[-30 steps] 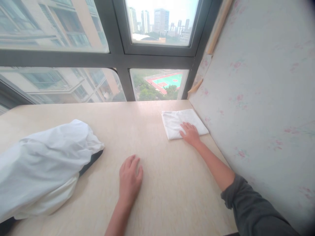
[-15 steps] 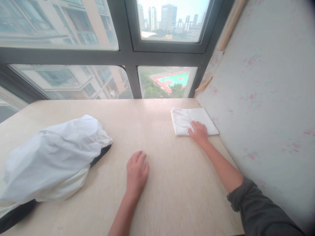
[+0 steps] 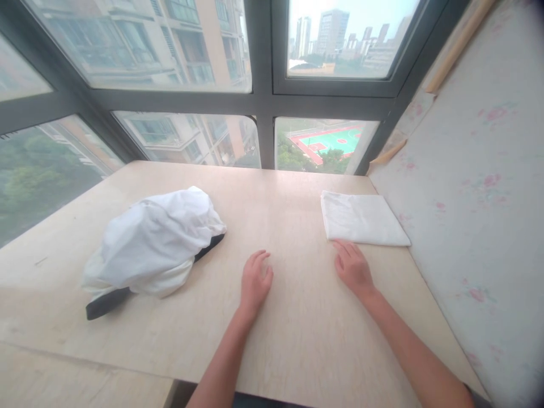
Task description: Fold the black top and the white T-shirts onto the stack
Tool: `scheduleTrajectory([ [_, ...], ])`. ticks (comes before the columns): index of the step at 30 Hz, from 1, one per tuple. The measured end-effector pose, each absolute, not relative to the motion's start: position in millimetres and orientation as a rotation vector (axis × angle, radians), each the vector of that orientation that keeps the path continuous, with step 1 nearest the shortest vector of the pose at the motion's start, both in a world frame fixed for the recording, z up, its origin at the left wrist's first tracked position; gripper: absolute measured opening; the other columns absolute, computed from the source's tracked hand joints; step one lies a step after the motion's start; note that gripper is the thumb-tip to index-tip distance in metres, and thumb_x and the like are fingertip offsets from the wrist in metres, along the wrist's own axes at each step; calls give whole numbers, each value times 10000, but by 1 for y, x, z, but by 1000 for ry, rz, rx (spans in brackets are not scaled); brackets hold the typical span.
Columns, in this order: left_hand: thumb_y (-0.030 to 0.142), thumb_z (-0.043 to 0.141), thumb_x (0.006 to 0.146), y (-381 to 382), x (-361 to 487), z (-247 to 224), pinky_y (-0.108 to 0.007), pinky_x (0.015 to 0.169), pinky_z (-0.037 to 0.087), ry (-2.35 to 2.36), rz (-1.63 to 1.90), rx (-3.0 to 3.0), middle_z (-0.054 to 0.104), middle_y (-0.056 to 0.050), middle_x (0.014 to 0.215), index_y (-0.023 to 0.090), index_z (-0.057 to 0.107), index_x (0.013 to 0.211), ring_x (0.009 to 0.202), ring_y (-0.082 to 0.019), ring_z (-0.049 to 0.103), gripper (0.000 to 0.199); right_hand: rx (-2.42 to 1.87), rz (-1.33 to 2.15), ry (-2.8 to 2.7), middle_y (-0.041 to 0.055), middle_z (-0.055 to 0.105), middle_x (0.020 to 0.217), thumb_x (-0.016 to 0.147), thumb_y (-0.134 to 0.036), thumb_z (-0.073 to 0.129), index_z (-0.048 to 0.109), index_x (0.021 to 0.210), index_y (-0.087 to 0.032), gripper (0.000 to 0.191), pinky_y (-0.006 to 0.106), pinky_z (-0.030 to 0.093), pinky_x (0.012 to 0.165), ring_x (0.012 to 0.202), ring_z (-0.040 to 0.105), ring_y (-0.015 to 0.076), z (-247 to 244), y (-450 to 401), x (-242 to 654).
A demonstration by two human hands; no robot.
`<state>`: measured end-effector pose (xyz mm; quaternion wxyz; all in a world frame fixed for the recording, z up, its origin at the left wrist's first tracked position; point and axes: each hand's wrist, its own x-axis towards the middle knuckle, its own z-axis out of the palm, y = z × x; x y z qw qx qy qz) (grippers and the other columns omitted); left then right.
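Note:
A folded white cloth (image 3: 363, 220) lies flat at the right, close to the wall. Just below its front edge is my right hand (image 3: 353, 267), fingers loosely extended and holding nothing; its fingertips are at or very near the cloth's edge. My left hand (image 3: 255, 280) rests over the bare tabletop with fingers slightly curled and thumb apart, nothing in it. Left of that hand sits a crumpled heap of white fabric (image 3: 157, 238) with black bands (image 3: 108, 303) showing from under it at the front and right side.
The pale wooden tabletop (image 3: 293, 328) runs back to dark-framed windows (image 3: 182, 102). On the right stands a wall with floral paper (image 3: 480, 226), its edge peeling near the window. The tabletop's front edge (image 3: 263, 399) crosses the bottom.
My right hand has come off the folded cloth and moved back toward me. The view has turned left, showing more of the left windows. My left hand stays on the tabletop area.

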<state>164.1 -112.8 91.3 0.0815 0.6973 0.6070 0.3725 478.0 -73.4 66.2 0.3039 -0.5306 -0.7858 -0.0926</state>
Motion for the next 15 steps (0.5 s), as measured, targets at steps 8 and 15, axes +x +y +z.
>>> scheduleTrajectory([
  [8, 337, 580, 883, -95, 61, 156, -617, 1140, 246, 2448, 1013, 2114, 415, -210, 1505, 171, 508, 1373, 1445, -393, 288, 522, -1373, -25, -2101, 110, 650, 1251, 887, -112, 458, 619, 1252, -157, 402, 445, 485, 1018, 1157, 569, 264, 66, -122, 429],
  [15, 277, 551, 839, -72, -23, 235, -526, 919, 441, 2654, 624, 1831, 672, -120, 926, 162, 690, 1023, 965, -326, 593, 258, -1458, -1, -2056, 130, 656, 1231, 880, -136, 466, 669, 1139, -149, 328, 472, 472, 1010, 1145, 565, 279, 62, -113, 432],
])
